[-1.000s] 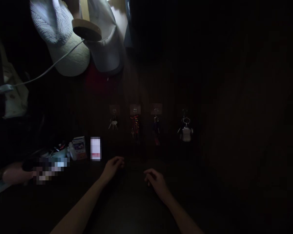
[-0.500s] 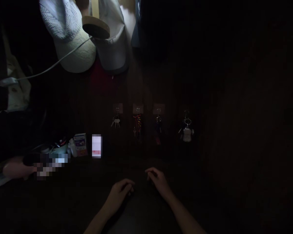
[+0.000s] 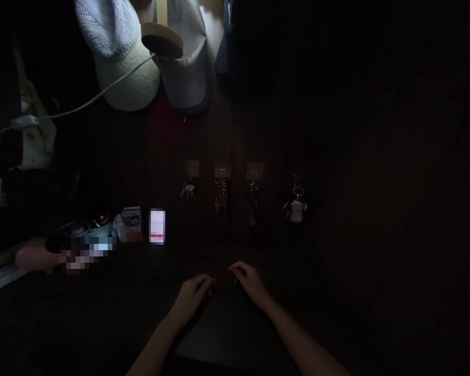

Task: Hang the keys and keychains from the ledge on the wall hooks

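Observation:
In dim light, my left hand (image 3: 191, 297) hovers over or rests on the dark surface (image 3: 223, 329); which, I cannot tell. Its fingers bend loosely, with a gap beside the thumb and nothing visible in the grasp. To its right is my right hand (image 3: 250, 283), fingers slightly curved and apart, also holding nothing I can see. The fingertips of both hands face each other without touching. Beyond them, on wall hooks, hang a bunch of keys (image 3: 189, 190), keys with a beaded strap (image 3: 221, 194), a dark key bunch (image 3: 253, 194) and keys with a silvery fob (image 3: 296, 209).
A lit, blurred phone-like screen (image 3: 157, 227) stands beside a small box (image 3: 132, 224) and a white bottle (image 3: 119, 228). A pink rounded object (image 3: 37, 256) lies left. Above are caps (image 3: 129, 81), a round-headed lamp (image 3: 162, 40) and its cable (image 3: 90, 102). Bags (image 3: 39, 138) hang left.
The view has shifted slightly, so the wall things sit a little higher in the picture. Both hands appear slightly higher too, with about the same loose pose.

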A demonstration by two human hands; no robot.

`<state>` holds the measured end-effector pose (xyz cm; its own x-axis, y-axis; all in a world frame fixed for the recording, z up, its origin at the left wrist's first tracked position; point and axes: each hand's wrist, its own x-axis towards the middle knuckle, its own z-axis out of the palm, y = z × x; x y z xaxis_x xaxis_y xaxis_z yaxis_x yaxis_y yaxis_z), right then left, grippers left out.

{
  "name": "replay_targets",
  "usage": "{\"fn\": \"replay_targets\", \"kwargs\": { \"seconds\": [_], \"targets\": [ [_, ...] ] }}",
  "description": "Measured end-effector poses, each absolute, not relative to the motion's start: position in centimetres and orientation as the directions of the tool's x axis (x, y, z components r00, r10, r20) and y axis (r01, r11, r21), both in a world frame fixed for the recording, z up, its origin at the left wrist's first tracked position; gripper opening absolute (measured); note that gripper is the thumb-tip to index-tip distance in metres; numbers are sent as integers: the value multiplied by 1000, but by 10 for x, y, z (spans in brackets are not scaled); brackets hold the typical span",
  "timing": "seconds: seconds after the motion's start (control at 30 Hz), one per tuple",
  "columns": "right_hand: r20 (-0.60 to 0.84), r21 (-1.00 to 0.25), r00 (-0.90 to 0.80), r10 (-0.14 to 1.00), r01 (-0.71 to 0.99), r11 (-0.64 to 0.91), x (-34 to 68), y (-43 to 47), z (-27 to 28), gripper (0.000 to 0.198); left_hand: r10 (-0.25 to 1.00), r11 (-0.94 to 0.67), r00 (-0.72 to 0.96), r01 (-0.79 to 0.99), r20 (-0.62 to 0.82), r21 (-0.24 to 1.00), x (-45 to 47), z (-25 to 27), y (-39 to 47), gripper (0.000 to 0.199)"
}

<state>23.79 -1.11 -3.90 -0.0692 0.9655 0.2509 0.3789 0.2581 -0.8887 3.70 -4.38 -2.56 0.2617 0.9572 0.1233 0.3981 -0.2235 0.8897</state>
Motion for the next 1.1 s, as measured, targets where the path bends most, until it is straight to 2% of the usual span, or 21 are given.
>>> {"fn": "replay_targets", "kwargs": {
  "seconds": [0.17, 0.33, 0.53, 0.63, 0.73, 0.83, 0.9, 0.97, 1.03, 1.1],
  "targets": [
    [204, -875, -136, 969, 418, 243, 250, -30, -35, 20, 950, -269, 265, 416, 167, 869, 36, -28, -43, 38],
    [159, -906, -91, 983, 382, 182, 267, -57, -36, 23, 956, -253, 251, 434, 154, 865, 37, -28, -42, 38],
    [220, -883, -68, 973, 410, 229, 265, -66, -40, 20, 950, -272, 271, 478, 154, 835, 38, -24, -46, 36],
    [181, -927, -71, 981, 320, 195, 266, -67, -34, 21, 935, -290, 326, 482, 137, 827, 40, -19, -51, 31],
    [132, -977, -160, 978, 145, 156, 270, -72, -16, 28, 898, -253, 438, 425, 48, 869, 45, -5, -60, 27],
    [203, -979, -236, 950, -68, 192, 273, -81, 11, 32, 852, -200, 522, 280, 26, 939, 52, 19, -69, 29],
    [254, -943, -205, 945, -270, 195, 274, -88, 29, 35, 854, -206, 506, 121, 118, 971, 56, 36, -73, 34],
    [340, -855, -174, 924, -466, 227, 275, -94, 42, 39, 848, -209, 472, -119, 241, 971, 57, 50, -76, 40],
    [405, -756, -140, 904, -607, 245, 275, -100, 51, 45, 842, -172, 421, -381, 336, 908, 56, 58, -78, 47],
    [427, -682, -103, 899, -690, 244, 276, -105, 57, 52, 849, -118, 354, -597, 393, 793, 54, 61, -79, 54]
  ]
}}
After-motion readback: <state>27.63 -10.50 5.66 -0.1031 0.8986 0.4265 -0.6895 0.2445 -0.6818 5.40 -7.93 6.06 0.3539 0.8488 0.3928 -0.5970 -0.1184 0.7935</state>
